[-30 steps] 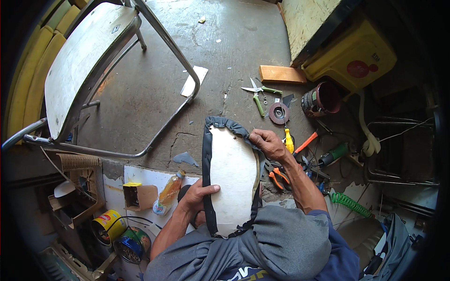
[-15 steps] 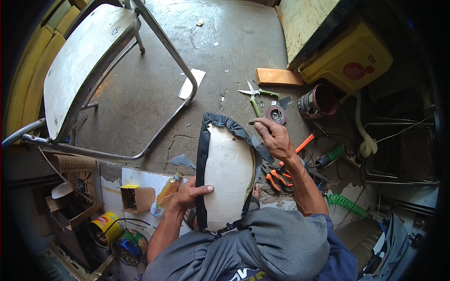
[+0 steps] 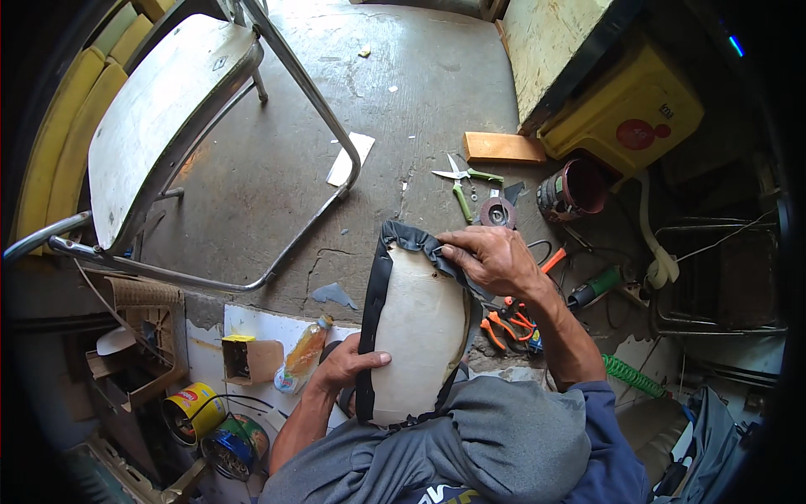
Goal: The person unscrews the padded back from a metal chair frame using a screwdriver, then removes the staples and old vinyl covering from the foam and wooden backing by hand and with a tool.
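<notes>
Head view, pale board (image 3: 422, 328) edged in black fabric (image 3: 375, 315), its left side gripped by the left hand (image 3: 351, 364), upper-right fabric pinched in the fingers (image 3: 458, 238) of the right hand (image 3: 499, 260).

One fabric-edged panel (image 3: 421, 336), one bottle (image 3: 302, 354)

1. A repair workshop, judging by the scuffed grey concrete floor (image 3: 403, 101) with tools lying about.
2. Beyond the right-hand fingers (image 3: 462, 239): green-handled metal shears (image 3: 457, 175) and a round maroon abrasive disc (image 3: 499, 218).
3. Nearer the body, rightward of those fingers: orange-handled pliers (image 3: 492, 334), a coiled green plastic hose (image 3: 631, 375).
4. Far left beyond the left-hand fingers (image 3: 374, 360): a bare white chair seat (image 3: 164, 118) on bent metal tubing (image 3: 323, 118).
</notes>
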### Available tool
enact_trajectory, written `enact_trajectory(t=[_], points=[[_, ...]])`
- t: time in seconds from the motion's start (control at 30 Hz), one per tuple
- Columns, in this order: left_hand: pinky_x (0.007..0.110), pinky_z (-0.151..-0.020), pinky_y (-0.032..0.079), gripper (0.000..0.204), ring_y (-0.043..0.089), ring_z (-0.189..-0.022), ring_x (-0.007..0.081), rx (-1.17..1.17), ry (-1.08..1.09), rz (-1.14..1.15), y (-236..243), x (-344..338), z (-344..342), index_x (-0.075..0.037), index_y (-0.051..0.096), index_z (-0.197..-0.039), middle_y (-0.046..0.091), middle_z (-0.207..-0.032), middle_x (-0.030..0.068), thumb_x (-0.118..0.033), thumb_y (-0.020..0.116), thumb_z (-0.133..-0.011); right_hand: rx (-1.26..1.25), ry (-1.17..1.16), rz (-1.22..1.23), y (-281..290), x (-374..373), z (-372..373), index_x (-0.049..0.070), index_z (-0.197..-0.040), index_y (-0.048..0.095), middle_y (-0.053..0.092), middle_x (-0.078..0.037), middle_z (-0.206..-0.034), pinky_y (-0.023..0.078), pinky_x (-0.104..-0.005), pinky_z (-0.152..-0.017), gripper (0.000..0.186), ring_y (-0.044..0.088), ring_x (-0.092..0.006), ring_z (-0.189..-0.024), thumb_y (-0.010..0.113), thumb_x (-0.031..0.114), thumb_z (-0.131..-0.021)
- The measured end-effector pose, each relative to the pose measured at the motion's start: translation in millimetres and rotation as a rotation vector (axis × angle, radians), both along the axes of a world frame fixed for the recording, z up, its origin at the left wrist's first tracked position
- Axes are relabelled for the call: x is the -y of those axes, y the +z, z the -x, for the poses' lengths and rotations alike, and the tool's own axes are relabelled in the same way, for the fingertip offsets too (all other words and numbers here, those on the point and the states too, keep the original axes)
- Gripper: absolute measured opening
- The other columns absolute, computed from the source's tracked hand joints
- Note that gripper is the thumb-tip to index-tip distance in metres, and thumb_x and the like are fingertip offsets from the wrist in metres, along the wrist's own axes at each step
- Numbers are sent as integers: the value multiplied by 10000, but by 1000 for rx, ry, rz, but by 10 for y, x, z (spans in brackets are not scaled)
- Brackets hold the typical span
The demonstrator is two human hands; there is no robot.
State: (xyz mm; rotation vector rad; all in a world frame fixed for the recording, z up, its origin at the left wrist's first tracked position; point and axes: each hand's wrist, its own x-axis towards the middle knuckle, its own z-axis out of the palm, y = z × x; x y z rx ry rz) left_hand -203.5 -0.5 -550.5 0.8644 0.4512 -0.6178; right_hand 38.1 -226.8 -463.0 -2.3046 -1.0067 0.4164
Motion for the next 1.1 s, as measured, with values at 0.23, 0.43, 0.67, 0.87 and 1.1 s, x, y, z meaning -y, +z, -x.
enact_trajectory(t=[0.23,0.43,0.67,0.87,1.1], points=[[385,-984,533,646,677,-1099,262,10,-21,-29,-18,3,12,78,570,-1372,687,-1225,195,-251,799,-866,50,6,103,39,-48,62,105,-1147,756,753,-147,-981,562,-447,-790,314,721,-351,-908,617,344,-998],[398,-1035,500,642,650,-1160,277,15,-113,-76,0,-31,33,70,561,-1393,676,-1265,190,-238,791,-878,-247,66,189,56,-80,-62,63,-1063,773,738,-142,-843,535,-414,-724,388,712,-297,-804,637,422,-1000],[430,-1066,492,679,637,-1211,313,39,-65,123,-103,-60,25,95,519,-1422,649,-1323,211,-179,787,-861,-793,87,-332,-269,133,-97,-15,-977,760,608,47,-684,461,-291,-597,446,552,-93,-632,649,414,-1026],[427,-1014,536,699,674,-1143,312,-18,70,78,-133,-117,65,96,489,-1432,644,-1306,225,-175,787,-861,-311,-361,-338,-657,481,-216,-24,-1045,747,677,-62,-774,509,-317,-660,346,635,-178,-703,667,309,-1003],[418,-994,548,682,667,-1146,310,13,159,42,-28,-83,-14,107,476,-1425,638,-1294,228,-172,767,-874,-253,-396,71,-745,415,40,34,-1468,517,638,-245,-1295,560,-424,-901,745,658,-345,-1118,715,512,-932]])
